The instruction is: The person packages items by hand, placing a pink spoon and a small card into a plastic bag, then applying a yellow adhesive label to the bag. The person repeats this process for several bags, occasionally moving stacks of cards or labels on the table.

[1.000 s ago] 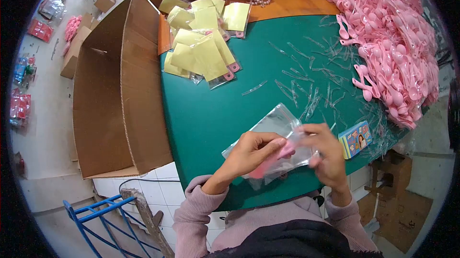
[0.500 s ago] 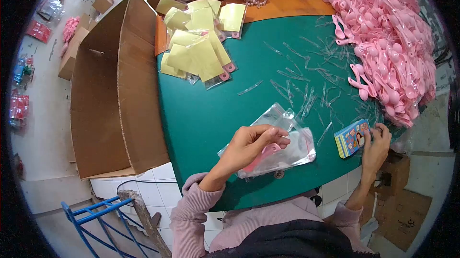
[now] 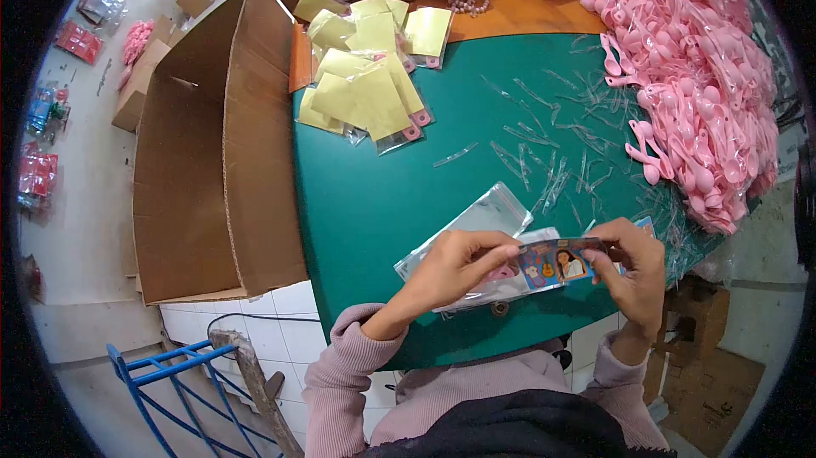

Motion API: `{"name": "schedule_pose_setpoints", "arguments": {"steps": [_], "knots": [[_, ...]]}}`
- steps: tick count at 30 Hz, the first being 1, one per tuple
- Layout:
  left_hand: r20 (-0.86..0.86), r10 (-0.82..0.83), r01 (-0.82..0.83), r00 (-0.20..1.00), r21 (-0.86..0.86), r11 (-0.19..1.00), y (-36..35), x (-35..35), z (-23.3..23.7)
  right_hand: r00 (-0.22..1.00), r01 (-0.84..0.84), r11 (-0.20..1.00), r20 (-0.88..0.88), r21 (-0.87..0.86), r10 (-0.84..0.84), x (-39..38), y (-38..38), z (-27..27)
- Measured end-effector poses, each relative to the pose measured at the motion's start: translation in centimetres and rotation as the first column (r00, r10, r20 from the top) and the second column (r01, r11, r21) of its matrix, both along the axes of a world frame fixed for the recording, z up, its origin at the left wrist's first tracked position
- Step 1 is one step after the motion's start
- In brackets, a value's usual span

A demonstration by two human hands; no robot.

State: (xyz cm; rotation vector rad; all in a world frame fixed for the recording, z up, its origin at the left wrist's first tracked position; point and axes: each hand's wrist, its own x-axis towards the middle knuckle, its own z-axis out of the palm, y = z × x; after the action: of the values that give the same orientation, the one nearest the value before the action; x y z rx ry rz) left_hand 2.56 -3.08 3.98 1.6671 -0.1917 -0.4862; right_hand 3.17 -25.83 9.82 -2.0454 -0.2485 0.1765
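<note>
A printed picture card (image 3: 554, 263) is held above the front of the table, stretched between my two hands. My right hand (image 3: 633, 275) pinches its right end between thumb and fingers. At the card's left end, my left hand (image 3: 455, 267) has its thumb and fingers closed on the edge. Beneath them lie clear plastic bags (image 3: 484, 216); a bit of pink plastic (image 3: 507, 272) shows in the one by my left fingertips. Behind my right hand, only a corner of the card stack (image 3: 648, 227) is visible.
Filled bags with yellow cards (image 3: 365, 101) lie at the back left, beside a large open cardboard box (image 3: 259, 143). Pink spoons (image 3: 697, 109) are heaped at the right. Clear plastic strips (image 3: 552, 177) are scattered across the green tabletop (image 3: 365, 203).
My right hand has taken a card from the stack and brought it left to my left hand, which now grips its other end. The view has shifted slightly.
</note>
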Motion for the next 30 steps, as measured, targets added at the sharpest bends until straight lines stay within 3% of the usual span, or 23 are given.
{"name": "schedule_pose_setpoints", "arguments": {"steps": [1,2,3,4,5,7,8,9,11,15,17,18,19,22,25,27,28,30], "knots": [[-0.001,-0.08,0.08,0.997,0.056,0.995,-0.2,0.0,0.4,1.0,0.001,1.0,-0.002,-0.002,-0.001,0.1,0.2,0.1],[-0.007,-0.161,0.161,0.987,0.112,0.981,-0.3,0.0,0.8,0.995,-0.102,0.994,-0.013,-0.028,0.101,0.4,0.4,0.1],[-0.008,-0.164,0.164,0.986,0.112,0.98,-0.5,-0.1,1.1,0.979,-0.203,0.978,-0.026,-0.052,0.202,0.5,0.5,0.2],[0.023,-0.172,0.169,0.985,0.086,0.982,-0.9,-0.3,1.2,0.945,-0.303,0.947,-0.158,-0.105,0.285,0.7,0.4,-0.3],[0.052,-0.176,0.173,0.983,0.062,0.983,-1.3,-0.6,1.3,0.945,-0.303,0.947,-0.158,-0.105,0.285,0.7,0.6,-0.8],[0.014,-0.152,0.153,0.988,-0.018,0.988,-1.6,-1.3,0.9,0.864,-0.499,0.818,-0.088,-0.287,0.496,0.7,1.3,-1.6],[0.074,-0.132,0.128,0.988,0.065,0.99,-1.6,-1.5,1.2,0.899,-0.438,0.872,-0.095,-0.219,0.428,0.5,2.0,-1.4],[0.134,-0.117,0.098,0.984,0.145,0.985,-1.6,-1.7,1.3,0.898,-0.44,0.871,-0.096,-0.217,0.43,0.4,1.9,-2.0],[0.159,-0.131,0.092,0.979,0.231,0.969,-1.3,-2.1,1.3,0.877,-0.481,0.876,-0.023,-0.042,0.48,0.3,1.6,-3.8],[0.079,-0.176,0.162,0.981,0.16,0.974,1.6,-1.8,1.5,0.942,-0.308,0.944,-0.099,0.122,0.32,0.8,0.1,-4.3],[0.041,-0.19,0.181,0.981,0.152,0.972,2.9,-1.7,0.9,0.934,-0.118,0.978,-0.315,0.17,0.168,0.8,-1.1,-4.8],[0.01,-0.102,0.101,0.995,0.075,0.992,3.2,-1.7,0.6,0.907,-0.091,0.957,-0.373,0.277,0.194,0.8,-0.9,-4.7],[-0.028,-0.016,0.016,0.999,0.0,1.0,3.4,-1.7,0.4,0.907,-0.091,0.957,-0.373,0.276,0.194,0.8,-0.6,-4.2],[-0.074,0.0,-0.004,0.997,-0.051,0.999,3.1,-1.8,0.6,0.828,0.039,0.933,-0.534,0.358,0.17,0.8,0.1,-2.9],[-0.123,-0.026,0.018,0.992,-0.068,0.998,2.8,-1.9,0.6,0.865,-0.097,0.967,-0.461,0.235,0.199,0.6,-0.5,-3.7],[-0.145,-0.045,0.035,0.988,-0.071,0.997,2.4,-2.5,0.3,0.922,-0.047,0.91,-0.333,0.412,0.199,0.1,-0.3,-5.2],[0.013,0.106,-0.107,0.994,0.049,0.993,2.0,-3.0,-0.1,0.922,-0.046,0.91,-0.334,0.412,0.198,0.0,-0.1,-5.2],[0.347,0.277,-0.364,0.896,0.217,0.906,1.0,-3.8,-1.6,0.998,0.013,0.997,-0.057,0.077,-0.008,-0.4,1.5,-4.9]]}}
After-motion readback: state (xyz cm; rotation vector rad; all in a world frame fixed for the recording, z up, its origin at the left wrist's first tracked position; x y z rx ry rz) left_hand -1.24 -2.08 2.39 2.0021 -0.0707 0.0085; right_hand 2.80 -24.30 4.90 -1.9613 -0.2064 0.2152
